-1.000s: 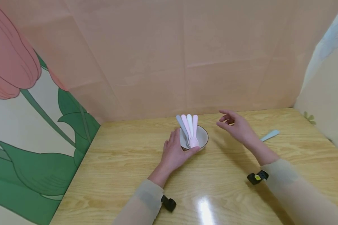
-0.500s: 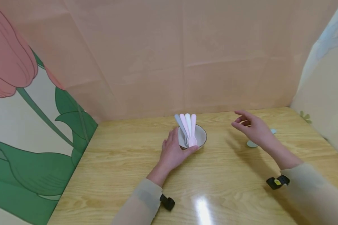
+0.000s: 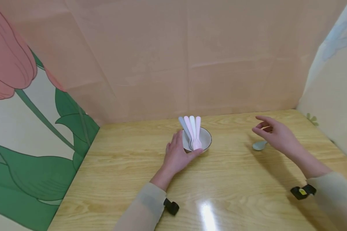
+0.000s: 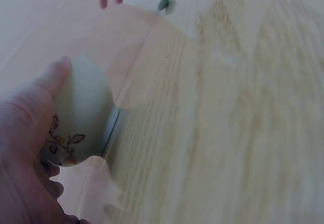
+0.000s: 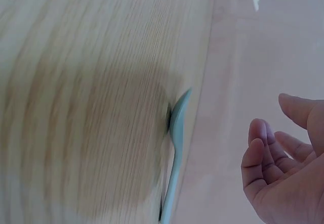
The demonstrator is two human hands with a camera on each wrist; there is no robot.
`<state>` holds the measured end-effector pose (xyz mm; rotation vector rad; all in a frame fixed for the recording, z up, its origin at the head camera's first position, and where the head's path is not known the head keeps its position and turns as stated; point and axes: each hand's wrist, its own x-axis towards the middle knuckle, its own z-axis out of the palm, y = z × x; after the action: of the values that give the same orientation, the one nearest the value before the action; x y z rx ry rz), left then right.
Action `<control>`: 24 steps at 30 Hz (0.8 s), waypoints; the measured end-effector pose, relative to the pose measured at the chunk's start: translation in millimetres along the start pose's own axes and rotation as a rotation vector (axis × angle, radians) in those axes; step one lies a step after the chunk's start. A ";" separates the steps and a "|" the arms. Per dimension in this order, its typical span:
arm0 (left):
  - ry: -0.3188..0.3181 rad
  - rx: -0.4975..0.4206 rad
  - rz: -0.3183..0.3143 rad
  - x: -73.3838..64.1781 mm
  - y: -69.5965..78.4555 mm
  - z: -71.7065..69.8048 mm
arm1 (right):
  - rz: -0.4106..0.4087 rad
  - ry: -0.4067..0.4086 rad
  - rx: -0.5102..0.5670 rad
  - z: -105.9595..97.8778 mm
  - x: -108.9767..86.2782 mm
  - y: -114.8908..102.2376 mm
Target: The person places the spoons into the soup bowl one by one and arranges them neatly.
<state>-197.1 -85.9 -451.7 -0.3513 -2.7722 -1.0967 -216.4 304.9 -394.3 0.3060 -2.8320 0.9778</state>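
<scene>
My left hand [image 3: 177, 154] grips the near left side of a small white bowl [image 3: 206, 140] with a dark rim, its thumb along the front. In the left wrist view the bowl's outer wall [image 4: 83, 107] bears a painted sprig. Several small spoons [image 3: 192, 130], grey-blue, pink and white, lean together in the bowl with handles pointing up and away. My right hand [image 3: 279, 134] hovers with loosely bent fingers, holding nothing, over a pale blue-green spoon [image 3: 259, 146] on the table. In the right wrist view that spoon [image 5: 175, 128] lies apart from the fingers; the head view hides most of its handle.
The wooden table [image 3: 127, 179] ends at a pink-beige cloth backdrop [image 3: 150, 73]. A tulip-patterned panel [image 3: 26, 160] stands along the left and a pale panel [image 3: 332, 86] along the right. Both wrists wear black straps with small devices.
My right hand has moved right, first uncovering the blue-green spoon's bowl and now covering its handle. My left hand keeps its grip on the bowl, and the spoons in it stay put.
</scene>
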 end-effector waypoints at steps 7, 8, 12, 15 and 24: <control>0.003 0.002 0.016 -0.6 0.9 -1.3 | 0.020 0.010 -0.024 -11.6 -8.1 12.2; 0.003 0.001 0.016 -0.6 0.9 -1.3 | 0.024 0.010 -0.024 -12.9 -9.1 14.1; 0.002 0.002 0.014 -0.5 0.6 -0.8 | 0.040 0.009 -0.021 -16.5 -12.0 23.1; -0.002 0.003 0.012 -0.5 0.7 -0.8 | 0.043 0.016 -0.019 -18.4 -13.6 30.2; -0.004 0.000 0.005 -0.8 0.2 -0.1 | 0.064 -0.002 -0.037 -25.5 -19.2 50.6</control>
<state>-196.2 -86.0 -451.8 -0.3603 -2.7732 -1.0957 -208.0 362.6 -408.1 0.2138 -2.8749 0.9356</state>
